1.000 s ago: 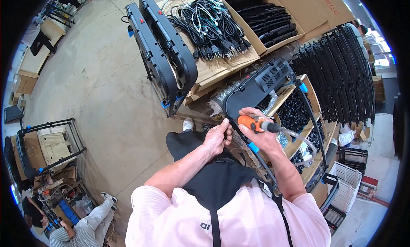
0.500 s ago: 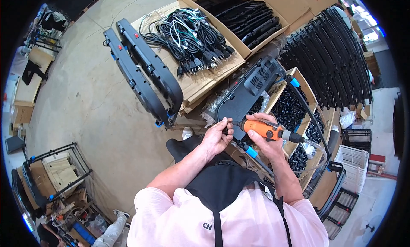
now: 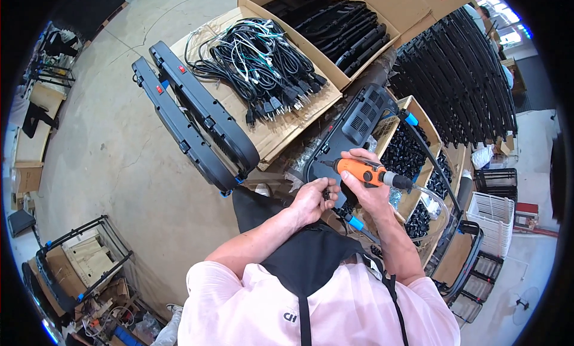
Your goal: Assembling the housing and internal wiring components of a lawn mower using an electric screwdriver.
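Note:
My right hand (image 3: 372, 193) is wrapped round an orange power screwdriver (image 3: 357, 169), which has a clear hose trailing from its rear end. The driver's dark tip points left over a black plastic housing (image 3: 326, 149) that has a vented raised block and a small red switch. Just below the tip, my left hand (image 3: 314, 201) is curled with its palm turned partly up. Small dark pieces (image 3: 326, 195) show between its fingers, too small to name for certain. Whether the tip touches the housing cannot be made out.
Power cords (image 3: 263, 71) lie heaped on a cardboard box, with two black housings (image 3: 197, 125) upright beside it. Wooden bins hold small black parts (image 3: 406, 146). Black frames (image 3: 457, 77) stand stacked at the right, near a white basket (image 3: 491, 217). A blue-jointed tube frame (image 3: 427, 146) crosses the bins.
The screwdriver has moved up and left, away from my left fingertips and over the housing. My left hand has dropped slightly toward me and right, its fingers now curled round the small pieces.

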Motion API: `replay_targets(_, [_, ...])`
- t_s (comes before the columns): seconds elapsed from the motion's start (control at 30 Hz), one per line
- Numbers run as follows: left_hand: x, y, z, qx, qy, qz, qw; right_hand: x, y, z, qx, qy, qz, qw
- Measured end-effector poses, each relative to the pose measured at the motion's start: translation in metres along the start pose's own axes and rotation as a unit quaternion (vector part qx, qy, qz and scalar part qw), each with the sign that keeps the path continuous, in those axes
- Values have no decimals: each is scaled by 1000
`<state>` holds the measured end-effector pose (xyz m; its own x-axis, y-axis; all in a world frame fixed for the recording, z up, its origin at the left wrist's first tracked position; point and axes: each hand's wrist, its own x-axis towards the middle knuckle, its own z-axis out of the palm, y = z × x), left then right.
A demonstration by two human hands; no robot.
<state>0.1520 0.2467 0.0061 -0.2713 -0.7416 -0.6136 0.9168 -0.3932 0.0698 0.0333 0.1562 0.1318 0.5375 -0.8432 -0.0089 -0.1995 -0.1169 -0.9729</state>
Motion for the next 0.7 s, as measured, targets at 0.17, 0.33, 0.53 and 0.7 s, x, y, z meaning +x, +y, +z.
replay_targets(0.17, [-10, 12, 4, 77, -51, 2, 996, 14, 7, 11, -32, 1, 24, 999])
replay_targets(0.33, [-8, 19, -6, 129, -79, 12, 988, 23, 15, 18, -117, -28, 15, 993])
replay_targets(0.53, [-15, 28, -3, 172, -40, 33, 984, 25, 11, 21, -149, -41, 5, 988])
replay_targets(0.7, [-14, 29, -16, 113, -43, 25, 992, 28, 6, 27, -152, -36, 24, 987])
